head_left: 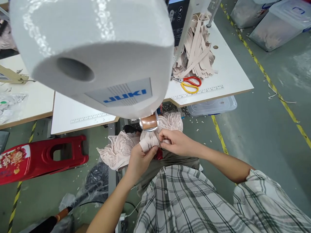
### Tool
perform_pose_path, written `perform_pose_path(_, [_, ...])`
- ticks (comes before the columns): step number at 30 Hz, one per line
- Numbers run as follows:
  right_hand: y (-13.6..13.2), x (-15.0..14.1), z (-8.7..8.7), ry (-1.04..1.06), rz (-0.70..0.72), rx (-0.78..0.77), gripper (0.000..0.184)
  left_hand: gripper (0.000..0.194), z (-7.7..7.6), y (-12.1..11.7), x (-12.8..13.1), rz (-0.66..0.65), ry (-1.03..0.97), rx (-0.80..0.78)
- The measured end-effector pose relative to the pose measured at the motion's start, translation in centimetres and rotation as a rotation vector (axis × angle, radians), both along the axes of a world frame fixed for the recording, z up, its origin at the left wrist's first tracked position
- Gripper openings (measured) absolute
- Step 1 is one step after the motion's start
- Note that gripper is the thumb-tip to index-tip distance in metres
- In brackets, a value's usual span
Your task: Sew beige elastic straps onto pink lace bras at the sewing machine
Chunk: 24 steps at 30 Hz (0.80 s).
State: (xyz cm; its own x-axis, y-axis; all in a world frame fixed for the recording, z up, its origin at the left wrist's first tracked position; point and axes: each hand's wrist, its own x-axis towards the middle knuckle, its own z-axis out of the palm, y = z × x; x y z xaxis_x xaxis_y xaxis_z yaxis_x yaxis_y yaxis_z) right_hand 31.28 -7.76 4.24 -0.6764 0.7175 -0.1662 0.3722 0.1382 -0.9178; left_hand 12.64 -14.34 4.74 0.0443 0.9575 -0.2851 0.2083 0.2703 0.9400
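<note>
A pale pink lace garment [119,150] lies bunched in my lap just below the head of a white JUKI sewing machine [97,51]. My left hand [139,160] is closed on a fold of the lace from below. My right hand [173,142] pinches the same fabric from the right, fingers curled tight. Both hands meet under the machine's copper-coloured cylinder [149,122]. More lace [173,121] shows behind my right hand.
Red and yellow scissors [190,84] and a pile of beige straps [196,48] lie on the white table [230,77]. A clear plastic tray [212,106] sits under its edge. A red stool [41,158] lies at left. Plastic bins [279,22] stand at upper right.
</note>
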Motion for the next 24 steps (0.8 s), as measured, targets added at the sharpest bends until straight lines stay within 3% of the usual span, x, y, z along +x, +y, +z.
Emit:
perform_pose_path(7, [0.9,0.5,-0.8,0.046,0.024,-0.175,0.016,0.023,0.1,0.1,-0.2,0.022,-0.008,-0.075])
perform_pose_path(11, [1.2,0.6,-0.5,0.042,0.034,-0.218,0.011,0.028,0.3,0.4,-0.2,-0.011,-0.035,-0.096])
perform_pose_path(17, [0.8,0.2,0.5,0.054,-0.085,-0.515,0.012,0.03,0.6,1.6,-0.2,-0.035,-0.109,-0.156])
perform_pose_path(21, [0.7,0.2,0.5,0.084,-0.129,-0.523,0.012,0.033,0.6,1.9,-0.1,-0.011,-0.147,-0.178])
perform_pose_path(24, [0.4,0.0,0.5,0.057,-0.146,-0.397,0.016,0.035,0.1,1.7,0.2,0.071,-0.166,-0.182])
